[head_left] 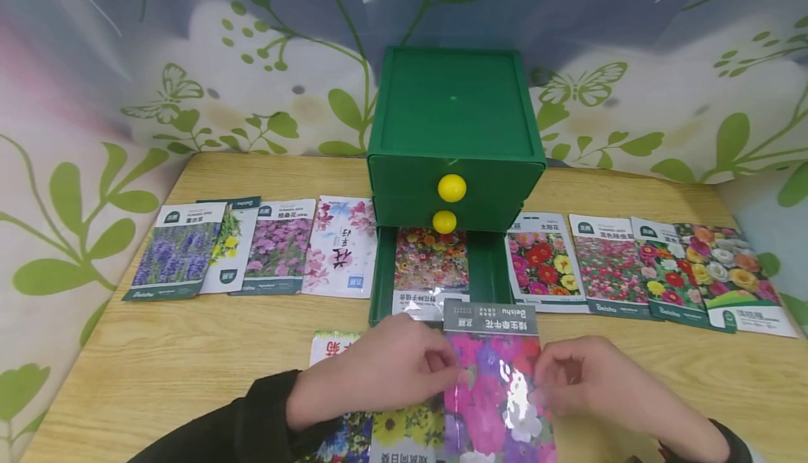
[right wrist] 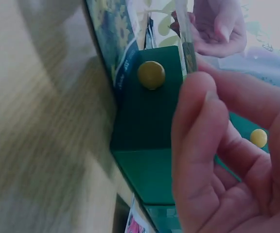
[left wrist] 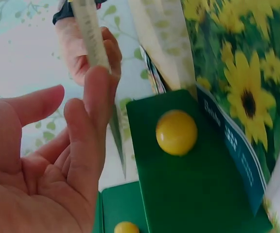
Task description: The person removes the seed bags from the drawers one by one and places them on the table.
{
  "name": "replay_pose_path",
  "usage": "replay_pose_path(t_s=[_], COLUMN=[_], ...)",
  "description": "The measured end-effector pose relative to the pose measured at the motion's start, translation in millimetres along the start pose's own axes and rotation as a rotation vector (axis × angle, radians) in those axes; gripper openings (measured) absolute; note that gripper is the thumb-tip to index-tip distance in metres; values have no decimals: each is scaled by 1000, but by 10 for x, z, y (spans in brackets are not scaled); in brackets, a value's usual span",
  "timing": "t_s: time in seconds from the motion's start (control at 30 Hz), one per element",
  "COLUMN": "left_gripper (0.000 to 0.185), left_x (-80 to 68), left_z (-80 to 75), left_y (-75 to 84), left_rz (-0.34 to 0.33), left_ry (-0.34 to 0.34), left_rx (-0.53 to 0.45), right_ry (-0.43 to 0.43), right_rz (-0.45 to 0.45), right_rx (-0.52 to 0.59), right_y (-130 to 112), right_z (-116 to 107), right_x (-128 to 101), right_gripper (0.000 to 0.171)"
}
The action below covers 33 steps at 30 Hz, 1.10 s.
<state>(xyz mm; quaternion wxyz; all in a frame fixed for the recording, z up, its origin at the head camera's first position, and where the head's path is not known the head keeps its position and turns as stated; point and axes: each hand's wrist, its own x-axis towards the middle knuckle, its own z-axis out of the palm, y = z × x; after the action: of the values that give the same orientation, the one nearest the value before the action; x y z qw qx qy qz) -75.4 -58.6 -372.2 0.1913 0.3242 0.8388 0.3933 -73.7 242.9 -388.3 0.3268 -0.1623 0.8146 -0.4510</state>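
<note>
A seed packet [head_left: 486, 379] with pink and purple blooms is up in front of the green drawer box [head_left: 454, 112]. My right hand [head_left: 587, 379] pinches its right edge between thumb and fingers. My left hand [head_left: 385, 365] is at its left edge; in the left wrist view its fingers [left wrist: 98, 92] lie against the thin packet, the thumb standing apart. The lower drawer [head_left: 489, 266] is pulled out and holds a wildflower packet [head_left: 431, 259]. Below my left hand lie a sunflower packet [head_left: 407, 431] and a packet with red lettering [head_left: 331, 347], partly hidden.
Several flower packets, including a purple one [head_left: 177, 249] and a pink cherry-blossom one [head_left: 339, 245], lie left of the box. More, such as a red-and-yellow one [head_left: 546, 263], lie on its right. Yellow knobs [head_left: 452, 188] mark the drawers. A patterned curtain [head_left: 284, 49] hangs behind.
</note>
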Motion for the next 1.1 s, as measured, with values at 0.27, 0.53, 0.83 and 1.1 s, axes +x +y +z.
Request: replay_pose_path(t_s=[0.27, 0.53, 0.83, 1.1], left_gripper=[30, 29, 35, 43], left_x=[-24, -11, 39, 116], left_z=[170, 305, 389, 391], left_y=[-18, -91, -126, -137], left_rz=[72, 55, -19, -121], left_ry=[-126, -207, -215, -256], left_rx=[-63, -30, -15, -22], right_ry=[-105, -165, -142, -110], right_rz=[-18, -22, -3, -33], right_rx=[-4, 16, -53, -102], right_y=[169, 311, 392, 421], right_z=[85, 152, 152, 155], right_x=[-67, -52, -1, 12], right_gripper=[10, 13, 14, 17])
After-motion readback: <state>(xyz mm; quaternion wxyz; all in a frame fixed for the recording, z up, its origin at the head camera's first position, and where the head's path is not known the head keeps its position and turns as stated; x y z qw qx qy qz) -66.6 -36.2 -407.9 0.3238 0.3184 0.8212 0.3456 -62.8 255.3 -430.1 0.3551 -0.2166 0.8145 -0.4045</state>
